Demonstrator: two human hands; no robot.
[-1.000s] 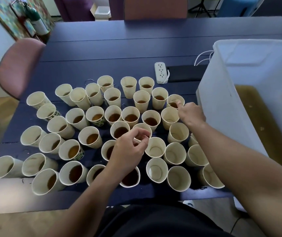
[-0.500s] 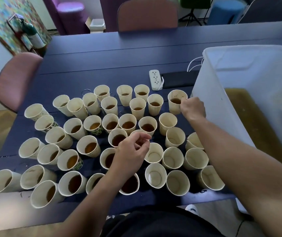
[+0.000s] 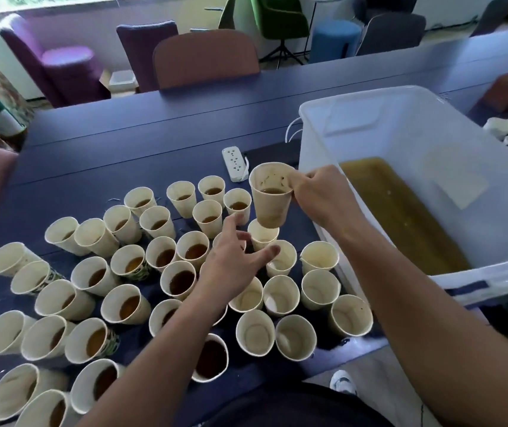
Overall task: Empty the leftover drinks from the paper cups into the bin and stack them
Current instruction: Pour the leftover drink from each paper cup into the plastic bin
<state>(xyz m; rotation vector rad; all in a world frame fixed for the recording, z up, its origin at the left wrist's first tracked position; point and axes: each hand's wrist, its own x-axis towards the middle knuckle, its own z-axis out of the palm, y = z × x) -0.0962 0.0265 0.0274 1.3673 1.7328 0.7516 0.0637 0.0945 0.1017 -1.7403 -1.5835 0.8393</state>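
Lifted clear of the table since half a second ago, when it sat at the far right of the back row, the paper cup [image 3: 271, 195] now hangs in the air just left of the bin [image 3: 317, 143], above the other cups. It stands close to upright, mouth up and narrow base down, its long axis near vertical with the mouth tipped a little toward the camera. A shallow pool of brown drink shows inside, and dark flecks cling to its inner wall.

The right hand [image 3: 320, 195] pinches the cup at its right rim, thumb and fingers curled around the edge, wrist bent and the forearm running back to the lower right across the bin's near corner. The left hand [image 3: 234, 266] has moved forward from the middle of the cluster; it hovers over the cups with fingers spread and loosely extended, holding nothing, its fingertips reaching toward the empty cups just under the lifted one.

On the dark blue table [image 3: 123, 143], the cups to the left hold brown drink, while those nearest the bin are emptied. The bin holds murky brown liquid along its floor. A white power strip [image 3: 234, 163] lies beyond the cups.
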